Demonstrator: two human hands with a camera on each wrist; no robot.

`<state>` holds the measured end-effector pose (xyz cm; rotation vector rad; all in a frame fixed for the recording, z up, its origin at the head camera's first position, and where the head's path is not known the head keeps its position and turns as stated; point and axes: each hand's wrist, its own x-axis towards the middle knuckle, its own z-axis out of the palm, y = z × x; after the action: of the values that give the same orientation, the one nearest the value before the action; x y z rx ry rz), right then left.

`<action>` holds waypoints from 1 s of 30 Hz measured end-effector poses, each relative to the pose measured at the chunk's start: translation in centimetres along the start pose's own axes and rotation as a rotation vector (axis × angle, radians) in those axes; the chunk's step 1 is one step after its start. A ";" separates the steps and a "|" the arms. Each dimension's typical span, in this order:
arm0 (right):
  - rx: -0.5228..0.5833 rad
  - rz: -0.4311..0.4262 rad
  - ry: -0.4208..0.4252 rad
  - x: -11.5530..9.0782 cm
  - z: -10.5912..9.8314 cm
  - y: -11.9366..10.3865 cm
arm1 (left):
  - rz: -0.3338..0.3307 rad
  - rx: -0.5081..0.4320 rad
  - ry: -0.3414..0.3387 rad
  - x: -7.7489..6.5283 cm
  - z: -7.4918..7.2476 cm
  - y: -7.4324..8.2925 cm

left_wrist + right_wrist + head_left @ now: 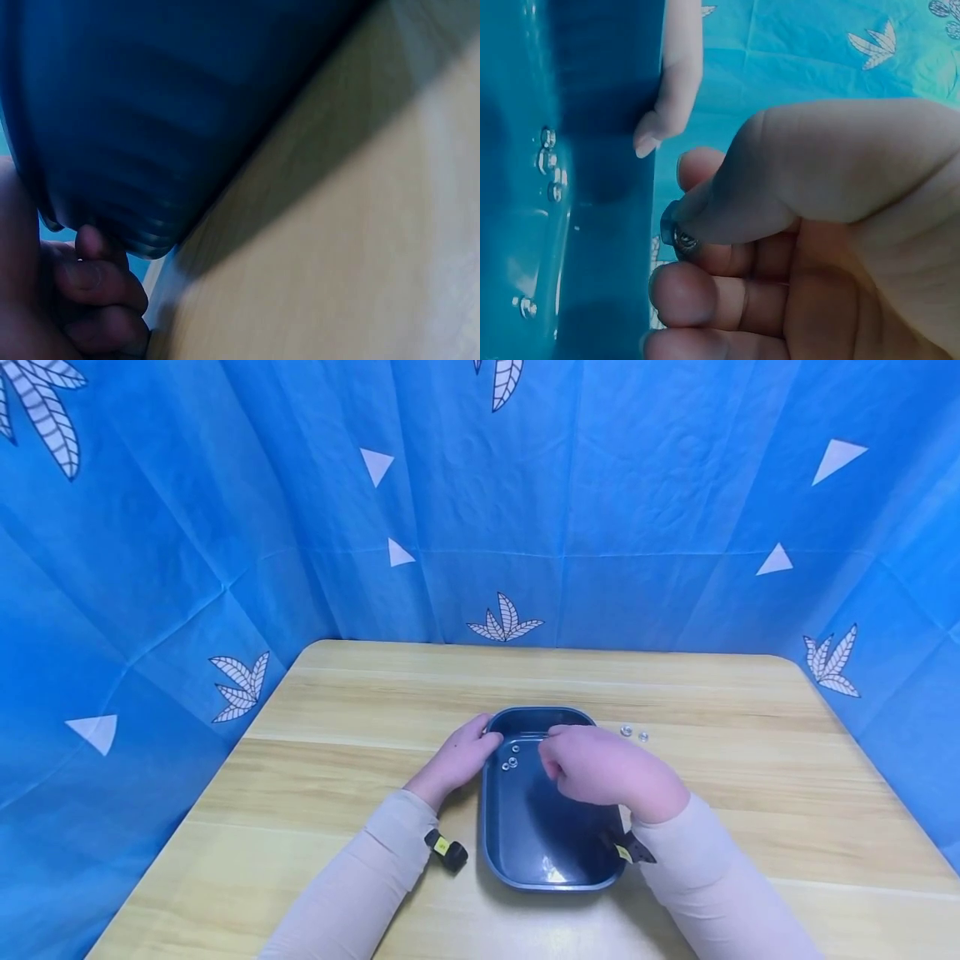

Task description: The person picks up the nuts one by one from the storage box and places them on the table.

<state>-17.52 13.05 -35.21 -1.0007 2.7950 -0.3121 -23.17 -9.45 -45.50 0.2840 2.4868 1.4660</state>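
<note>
A dark blue rectangular tray (536,839) lies lengthwise on the table. My left hand (459,758) grips its left rim near the far corner, thumb over the edge; in the left wrist view its curled fingers (101,281) are outside the tray wall. My right hand (600,767) is over the tray's right side. Between its thumb and index finger it pinches a small metal nut (684,237), seen in the right wrist view. Several loose nuts (513,762) lie on the tray floor near the left wall.
Two more metal nuts (626,731) are on the wooden table (360,693) just right of the tray's far end. A blue patterned curtain (637,502) hangs behind the table and along both sides. Each wrist wears a black strap (447,852).
</note>
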 end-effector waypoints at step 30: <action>0.052 0.093 -0.030 -0.5 -1.0 3.4 | 0.016 0.027 0.002 0.1 0.0 -0.1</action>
<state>-19.44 16.11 -35.10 -0.8537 2.7806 -0.3528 -23.25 -9.51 -45.62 0.3074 2.5134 1.4407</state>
